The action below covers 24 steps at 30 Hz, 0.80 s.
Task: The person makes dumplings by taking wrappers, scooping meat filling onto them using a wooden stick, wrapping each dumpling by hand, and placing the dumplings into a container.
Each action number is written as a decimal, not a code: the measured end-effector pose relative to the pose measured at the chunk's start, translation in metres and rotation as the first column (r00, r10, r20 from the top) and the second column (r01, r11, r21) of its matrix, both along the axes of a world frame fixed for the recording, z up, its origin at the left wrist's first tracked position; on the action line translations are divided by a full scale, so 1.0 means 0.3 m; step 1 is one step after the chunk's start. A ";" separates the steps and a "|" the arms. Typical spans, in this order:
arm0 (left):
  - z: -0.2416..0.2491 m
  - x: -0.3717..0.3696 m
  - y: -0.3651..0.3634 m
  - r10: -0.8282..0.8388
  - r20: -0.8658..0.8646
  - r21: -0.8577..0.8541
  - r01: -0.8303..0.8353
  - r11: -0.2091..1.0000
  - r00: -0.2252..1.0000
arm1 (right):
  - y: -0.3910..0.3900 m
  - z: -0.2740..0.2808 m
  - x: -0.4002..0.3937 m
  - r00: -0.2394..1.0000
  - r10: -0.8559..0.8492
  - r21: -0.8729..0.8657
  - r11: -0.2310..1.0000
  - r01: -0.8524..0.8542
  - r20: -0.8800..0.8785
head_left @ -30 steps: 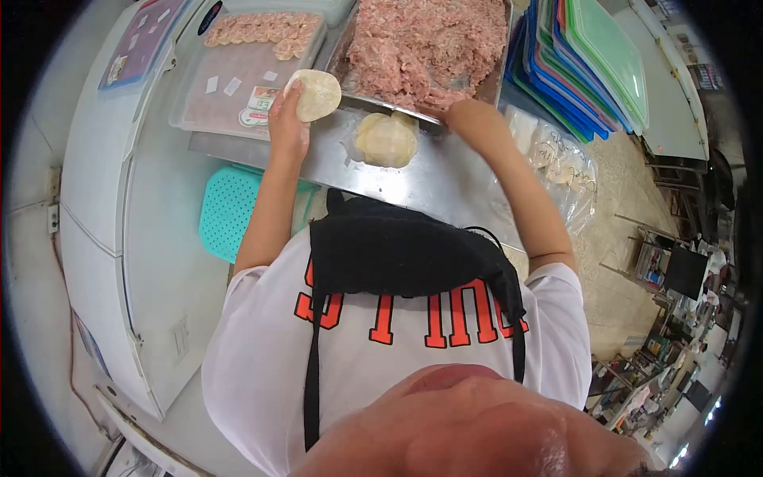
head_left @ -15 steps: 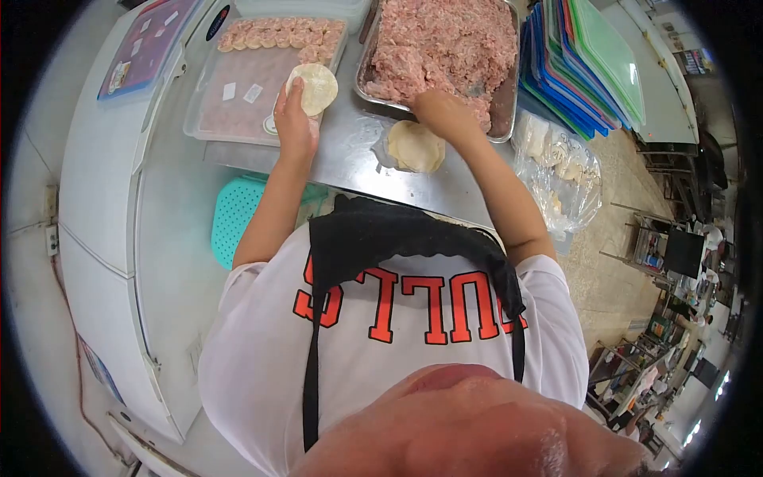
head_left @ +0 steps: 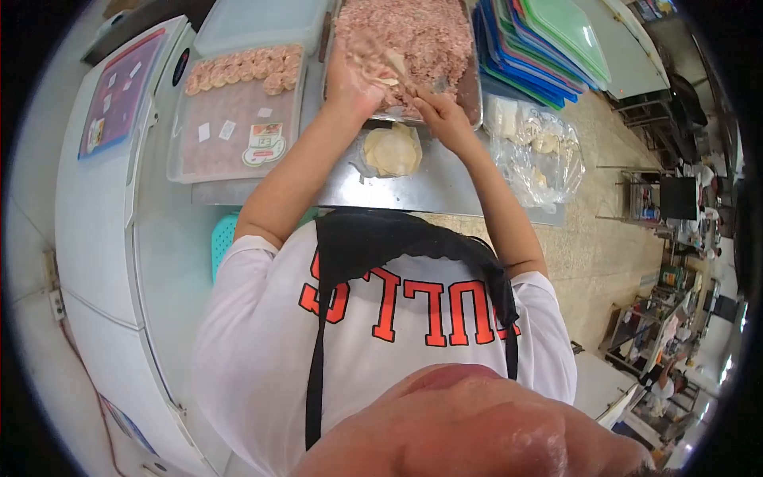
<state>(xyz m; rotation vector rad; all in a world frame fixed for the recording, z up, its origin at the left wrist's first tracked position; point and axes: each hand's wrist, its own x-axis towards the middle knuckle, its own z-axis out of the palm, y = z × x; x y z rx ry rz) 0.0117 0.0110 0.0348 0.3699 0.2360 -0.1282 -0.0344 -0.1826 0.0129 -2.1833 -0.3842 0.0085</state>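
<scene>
Over the near left part of a metal tray (head_left: 479, 99) of pink minced meat (head_left: 429, 36), my left hand (head_left: 354, 86) cups a round dough wrapper (head_left: 389, 81), mostly covered and blurred. My right hand (head_left: 447, 119) is closed around the handle of a thin, flat stick-like spatula (head_left: 405, 75), whose far end reaches over the wrapper. Meat on that end is too blurred to make out. Below the tray, a stack of pale round wrappers (head_left: 392, 151) lies on the steel table (head_left: 334, 184).
At left, a clear plastic container (head_left: 179, 151) carries rows of filled dumplings (head_left: 238, 73). A translucent lid (head_left: 254, 28) lies behind it. Coloured plastic lids (head_left: 548, 56) pile up at right, beside a plastic bag of pale dough (head_left: 540, 151). A white freezer (head_left: 95, 230) stands left.
My left hand has moved right with its wrapper, from above the dumpling container to the meat tray. My right hand has come up from the meat with the spatula showing.
</scene>
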 end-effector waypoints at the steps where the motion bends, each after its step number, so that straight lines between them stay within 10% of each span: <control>1: 0.003 -0.008 -0.013 0.062 -0.040 0.041 -0.061 0.997 0.997 | -0.035 0.047 -0.021 0.996 0.052 -0.140 0.989 -0.042 0.066; 6: -0.096 0.020 -0.026 0.082 0.046 -0.022 -0.081 0.996 0.996 | -0.096 0.238 -0.113 0.984 0.088 -0.526 0.850 0.007 0.155; 9: -0.006 -0.035 -0.055 0.059 -0.059 0.067 -0.055 0.996 0.997 | -0.089 0.125 -0.074 0.943 0.182 -0.415 0.908 -0.052 0.279; 13: 0.040 -0.059 -0.060 0.114 -0.151 0.082 -0.102 0.991 0.982 | -0.136 0.256 -0.068 0.975 0.200 -0.689 0.720 -0.082 0.094; 20: -0.063 -0.004 -0.051 0.182 -0.030 0.084 -0.179 0.980 0.983 | -0.170 0.178 -0.003 0.931 0.284 -0.535 0.836 -0.123 0.228; 24: -0.055 -0.065 -0.034 0.052 0.098 0.119 -0.063 0.991 0.994 | -0.255 0.178 0.042 0.953 0.277 -0.136 0.956 -0.261 0.124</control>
